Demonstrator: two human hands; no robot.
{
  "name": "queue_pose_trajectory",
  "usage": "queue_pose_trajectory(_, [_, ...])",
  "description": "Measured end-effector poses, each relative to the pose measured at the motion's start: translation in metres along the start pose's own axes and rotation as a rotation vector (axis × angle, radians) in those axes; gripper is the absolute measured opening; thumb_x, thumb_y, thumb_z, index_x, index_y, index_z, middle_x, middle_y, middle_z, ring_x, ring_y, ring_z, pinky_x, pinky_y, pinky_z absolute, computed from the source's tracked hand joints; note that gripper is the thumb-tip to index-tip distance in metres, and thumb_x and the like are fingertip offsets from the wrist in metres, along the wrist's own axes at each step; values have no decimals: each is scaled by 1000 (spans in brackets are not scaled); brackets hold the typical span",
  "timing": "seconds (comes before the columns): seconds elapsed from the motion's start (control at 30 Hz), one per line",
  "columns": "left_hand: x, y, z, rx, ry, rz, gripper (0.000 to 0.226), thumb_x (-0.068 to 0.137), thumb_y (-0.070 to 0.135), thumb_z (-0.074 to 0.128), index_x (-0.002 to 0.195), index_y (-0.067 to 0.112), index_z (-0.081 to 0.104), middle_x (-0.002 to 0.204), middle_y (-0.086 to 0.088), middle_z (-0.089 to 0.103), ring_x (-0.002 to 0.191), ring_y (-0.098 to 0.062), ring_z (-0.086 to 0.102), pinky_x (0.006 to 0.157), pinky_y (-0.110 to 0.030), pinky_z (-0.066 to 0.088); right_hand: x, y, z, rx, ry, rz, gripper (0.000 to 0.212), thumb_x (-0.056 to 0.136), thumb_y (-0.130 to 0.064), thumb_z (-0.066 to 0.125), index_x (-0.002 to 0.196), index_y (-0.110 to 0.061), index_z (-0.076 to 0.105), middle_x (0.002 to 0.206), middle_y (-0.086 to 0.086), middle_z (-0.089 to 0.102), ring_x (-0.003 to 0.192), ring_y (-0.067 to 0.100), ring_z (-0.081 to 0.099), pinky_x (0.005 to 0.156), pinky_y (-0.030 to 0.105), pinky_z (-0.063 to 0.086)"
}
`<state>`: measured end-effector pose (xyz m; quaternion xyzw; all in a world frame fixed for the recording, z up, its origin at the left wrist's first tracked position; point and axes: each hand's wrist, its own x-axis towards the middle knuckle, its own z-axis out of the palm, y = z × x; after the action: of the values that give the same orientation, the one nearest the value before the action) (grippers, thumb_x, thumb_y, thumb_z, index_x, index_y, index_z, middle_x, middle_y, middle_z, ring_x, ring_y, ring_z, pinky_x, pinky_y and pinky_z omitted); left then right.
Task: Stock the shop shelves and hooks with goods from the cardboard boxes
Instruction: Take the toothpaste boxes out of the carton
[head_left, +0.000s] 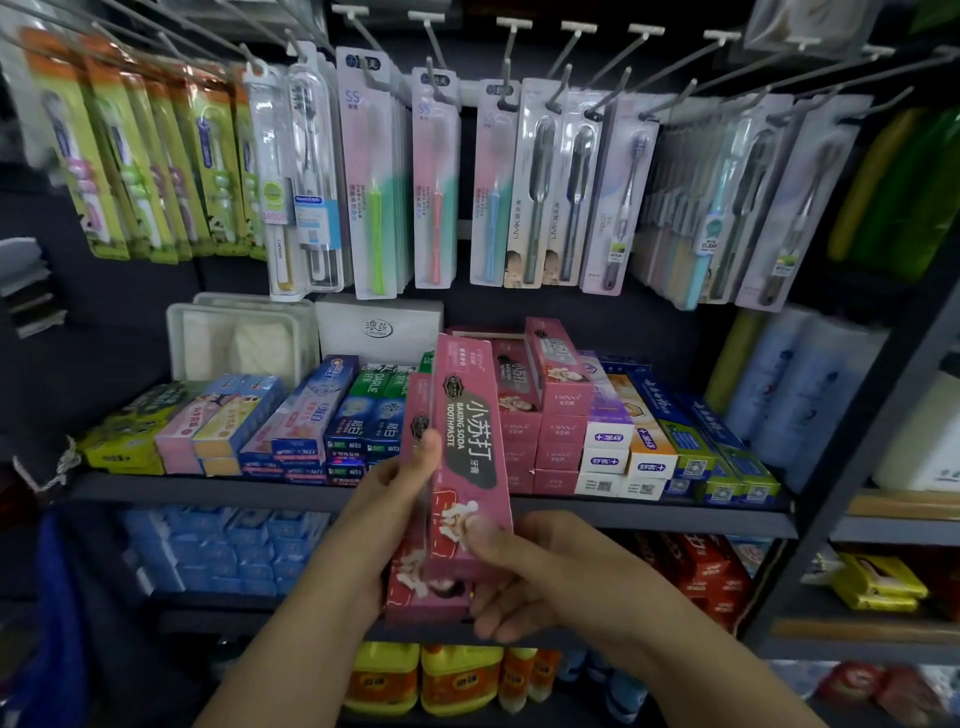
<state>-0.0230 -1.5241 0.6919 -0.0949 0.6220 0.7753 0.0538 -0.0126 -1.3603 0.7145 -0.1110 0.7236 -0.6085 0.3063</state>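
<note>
A person's left hand (387, 499) and right hand (524, 571) hold 2 pink baking soda toothpaste boxes (462, 467) upright in front of a dark metal shelf (208, 491). The left fingers (428, 449) close around the boxes' left edge, thumb on the printed face; the right fingers (480, 538) grip the lower end, thumb across the front. Just behind the boxes, matching pink toothpaste cartons (550, 415) sit stacked on the shelf, between green and blue Darlie cartons (371, 415) to the left and white, purple and blue cartons (644, 441) to the right. Farther left lie blue Crest cartons (311, 410) and children's toothpaste packs (208, 421). Below, red cartons (711, 571) and yellow bottles (457, 675) fill lower shelves. Above and behind, carded toothbrushes (436, 176) hang in rows from wire hooks (576, 47).
</note>
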Motion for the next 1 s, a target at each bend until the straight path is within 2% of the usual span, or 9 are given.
queue_pose_trajectory(0.1, [2,6,-1,21,63,13,40,83,43,63,111,14,62,87,-12,75,77,-31,71,71,-36,54,2,-3,-8,144,92,-87,31,91,-33,56,95,-4,63,69,10,64,58,14,60,55,19,51])
queue_pose_trajectory(0.17, [10,15,-4,48,135,1,16,86,21,61,99,13,59,71,-8,71,62,-25,66,62,-30,50,12,-9,-21,164,198,-102,33,91,-35,56,99,-4,63,66,6,63,56,12,57,53,19,48])
queue_pose_trajectory(0.23, [21,32,-8,77,151,-1,2,85,15,57,86,13,56,69,-7,64,60,-22,59,61,-28,47,30,-16,-37,140,317,-81,34,90,-39,59,99,-7,64,65,3,62,55,10,55,53,19,45])
queue_pose_trajectory(0.37, [56,59,-12,93,136,-40,8,85,18,55,80,12,56,62,-7,62,57,-22,55,63,-30,46,68,-30,-60,151,454,-13,37,86,-42,66,97,-6,63,56,2,59,48,10,49,48,20,41])
queue_pose_trajectory(0.53, [106,69,-6,200,126,21,10,88,14,61,95,8,61,68,-9,68,55,-20,64,56,-30,53,95,-31,-65,210,558,34,44,83,-42,70,101,-3,58,59,6,59,47,11,47,46,21,42])
queue_pose_trajectory(0.67, [135,71,-1,203,153,48,30,84,14,67,111,2,60,81,-15,69,61,-24,66,54,-30,55,104,-27,-63,386,628,-43,34,83,-38,71,96,-10,59,71,7,65,52,12,56,56,24,53])
queue_pose_trajectory(0.77, [149,74,5,163,164,56,32,86,13,64,114,0,57,76,-14,66,56,-22,63,48,-28,55,108,-24,-58,535,665,-102,22,84,-31,71,87,-16,54,80,9,68,60,14,63,63,26,58])
queue_pose_trajectory(0.9, [163,76,13,174,178,83,30,87,14,63,113,0,56,80,-16,66,54,-22,62,45,-25,53,114,-20,-56,645,689,-107,34,84,-29,71,105,-8,55,87,13,71,67,14,70,66,24,60])
queue_pose_trajectory(1.0, [170,76,20,203,193,133,18,88,11,60,102,1,58,80,-15,66,57,-21,63,50,-27,54,118,-20,-56,678,712,-116,35,84,-29,71,106,-8,54,83,10,72,66,13,71,78,29,59])
